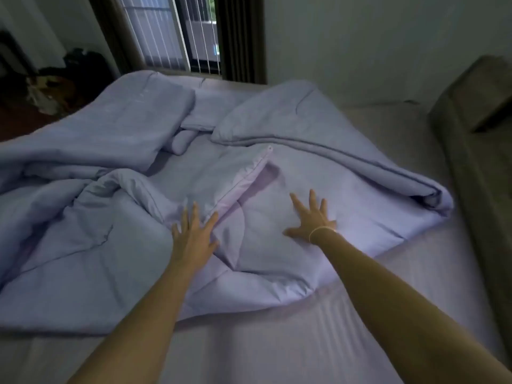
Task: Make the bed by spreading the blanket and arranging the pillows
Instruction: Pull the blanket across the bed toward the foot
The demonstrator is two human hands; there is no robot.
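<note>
A lavender blanket (116,195) lies crumpled and folded over itself across the bed (277,342), which has a pale striped sheet. A zipped pillow-like edge (249,176) shows among the folds near the middle. My left hand (194,234) lies flat on the blanket with fingers spread, just left of that edge. My right hand (313,217), a thin band at its wrist, presses flat on the blanket to the right, fingers apart. Neither hand grips cloth. A thick rolled fold (360,167) runs along the blanket's right side.
A brown headboard (476,151) stands along the bed's right side. A window with vertical blinds (177,34) is at the far wall. Dark bags and clutter (63,81) sit on the floor at the far left.
</note>
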